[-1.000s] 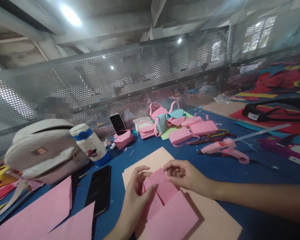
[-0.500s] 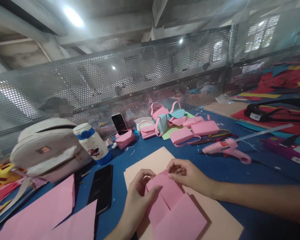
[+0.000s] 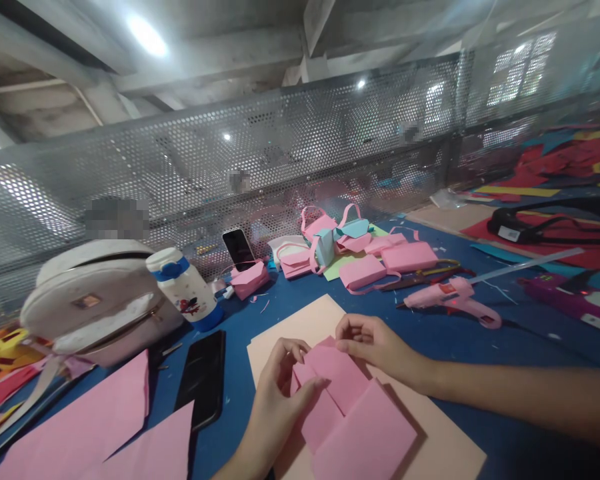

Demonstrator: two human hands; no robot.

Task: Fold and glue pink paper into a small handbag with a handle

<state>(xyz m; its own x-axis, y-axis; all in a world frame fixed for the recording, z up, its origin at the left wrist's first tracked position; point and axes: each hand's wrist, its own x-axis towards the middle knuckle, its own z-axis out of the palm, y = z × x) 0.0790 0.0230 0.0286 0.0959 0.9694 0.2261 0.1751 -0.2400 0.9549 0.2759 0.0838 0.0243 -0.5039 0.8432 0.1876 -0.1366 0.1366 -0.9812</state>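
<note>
A folded piece of pink paper (image 3: 365, 433) lies over peach-coloured sheets (image 3: 440, 433) in front of me, its flaps overlapping near the middle. My left hand (image 3: 285, 387) grips its left edge, the thumb lying on top and the fingers curled at the side. At the far corner, my right hand (image 3: 375, 343) pinches the paper between thumb and curled fingers. The paper's underside is hidden.
A pink glue gun (image 3: 453, 297) lies to the right. Small pink paper bags (image 3: 363, 272) stand behind. To the left are a black phone (image 3: 203, 377), a bottle (image 3: 185, 290), a backpack (image 3: 100, 300) and pink sheets (image 3: 80, 427). A perforated metal screen (image 3: 280, 147) runs along the back.
The folded paper has shifted slightly to the right under my hands. My left thumb has slid a little along its top; both hands keep their grip.
</note>
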